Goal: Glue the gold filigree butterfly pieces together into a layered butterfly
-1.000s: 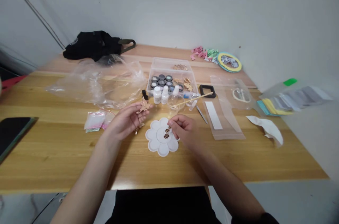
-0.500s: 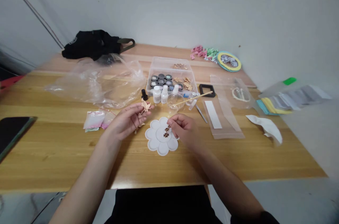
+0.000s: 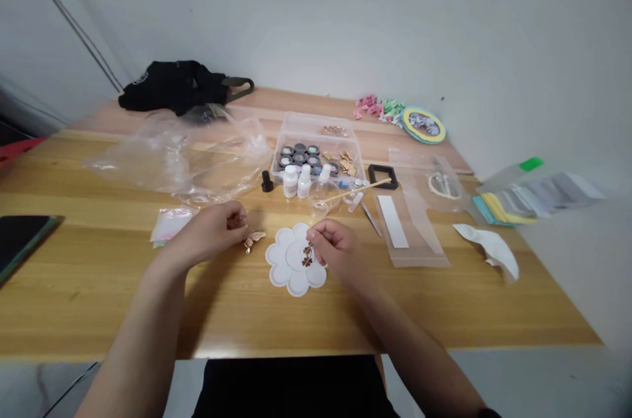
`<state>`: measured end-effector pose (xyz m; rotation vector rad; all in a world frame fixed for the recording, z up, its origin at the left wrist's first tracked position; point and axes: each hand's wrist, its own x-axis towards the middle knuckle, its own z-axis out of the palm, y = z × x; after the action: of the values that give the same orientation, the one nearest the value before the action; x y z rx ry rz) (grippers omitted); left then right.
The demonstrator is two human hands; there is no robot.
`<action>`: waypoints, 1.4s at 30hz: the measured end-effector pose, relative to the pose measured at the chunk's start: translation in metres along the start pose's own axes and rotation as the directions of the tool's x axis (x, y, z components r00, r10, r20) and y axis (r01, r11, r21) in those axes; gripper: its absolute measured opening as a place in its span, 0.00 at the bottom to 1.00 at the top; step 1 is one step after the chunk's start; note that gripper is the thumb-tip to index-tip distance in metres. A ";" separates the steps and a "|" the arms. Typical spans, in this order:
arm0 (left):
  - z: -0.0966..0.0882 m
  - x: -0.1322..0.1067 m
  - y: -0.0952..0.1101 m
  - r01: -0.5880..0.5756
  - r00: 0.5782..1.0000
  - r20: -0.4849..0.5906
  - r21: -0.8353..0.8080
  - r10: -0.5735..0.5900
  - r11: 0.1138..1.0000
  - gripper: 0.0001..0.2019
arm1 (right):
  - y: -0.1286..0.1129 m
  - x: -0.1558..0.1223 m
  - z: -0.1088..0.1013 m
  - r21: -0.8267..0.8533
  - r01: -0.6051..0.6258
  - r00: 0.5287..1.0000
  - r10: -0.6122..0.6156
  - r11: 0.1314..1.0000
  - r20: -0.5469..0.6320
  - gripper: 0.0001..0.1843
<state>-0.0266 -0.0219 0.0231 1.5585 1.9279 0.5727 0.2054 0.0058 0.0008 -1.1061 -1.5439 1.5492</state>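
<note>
My right hand [image 3: 338,250] pinches a small dark-gold metal flower ornament [image 3: 307,255] between thumb and forefinger. The ornament hangs over the white flower-shaped palette [image 3: 278,273]. To the left, my left hand [image 3: 214,230] is low over the table with its fingers curled inward. Its fingertips are close beside a rose-gold leaf-like metal ornament [image 3: 255,239] on the wood. Whatever those curled fingers hold, if anything, is hidden. Small plastic packets [image 3: 170,223] lie partly behind the left wrist.
Behind the palette stand white bottles [image 3: 290,182], a black cap [image 3: 267,182] and a clear cup [image 3: 320,206] with a wooden stick [image 3: 353,190]. Farther back is a clear box [image 3: 316,120] of small jars and gold pieces. Tweezers [image 3: 371,219], a black frame [image 3: 382,177] and plastic bags [image 3: 422,253] lie right.
My left hand has moved left and down, turning back-up with fingers curled; the pale-gold ornament it held up no longer shows in its fingers. My right hand still holds the flower ornament.
</note>
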 end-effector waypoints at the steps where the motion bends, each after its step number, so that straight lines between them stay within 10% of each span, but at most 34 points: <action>1: 0.001 -0.003 0.002 0.006 0.999 0.035 0.141 -0.011 0.990 0.08 | 0.000 0.000 0.000 -0.002 0.002 1.000 -0.002 1.000 0.001 0.13; 6: 0.017 -0.015 0.010 0.113 0.991 0.008 0.491 -0.135 0.864 0.10 | 0.001 0.000 0.000 0.008 0.022 1.000 -0.022 1.000 0.003 0.12; 21: 0.018 -0.018 0.012 0.343 0.938 -0.220 0.492 -0.266 0.801 0.15 | 0.001 0.000 0.002 0.001 0.017 1.000 -0.017 1.000 -0.025 0.13; 26: 0.007 -0.018 0.014 0.157 0.948 -0.262 -0.105 -0.180 0.982 0.17 | 0.001 0.001 0.000 0.024 0.016 1.000 -0.016 1.000 -0.012 0.13; 30: -0.003 -0.022 0.038 -0.009 0.994 -0.075 -0.781 -0.079 0.624 0.19 | -0.012 -0.002 -0.002 0.107 0.058 0.998 -0.060 0.993 0.014 0.15; 37: -0.008 -0.021 0.085 -0.029 0.992 0.025 -0.912 0.126 0.410 0.18 | -0.051 -0.012 -0.004 0.299 -0.123 0.969 0.050 0.946 0.240 0.18; 42: -0.010 -0.015 0.109 -0.111 0.978 -0.023 -0.901 0.209 0.419 0.17 | -0.085 -0.005 -0.015 0.385 -0.083 0.989 0.029 0.919 0.144 0.12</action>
<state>0.0473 -0.0122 0.1042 0.9742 0.9984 1.3279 0.2120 0.0133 0.0863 -0.8367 -1.2167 1.9035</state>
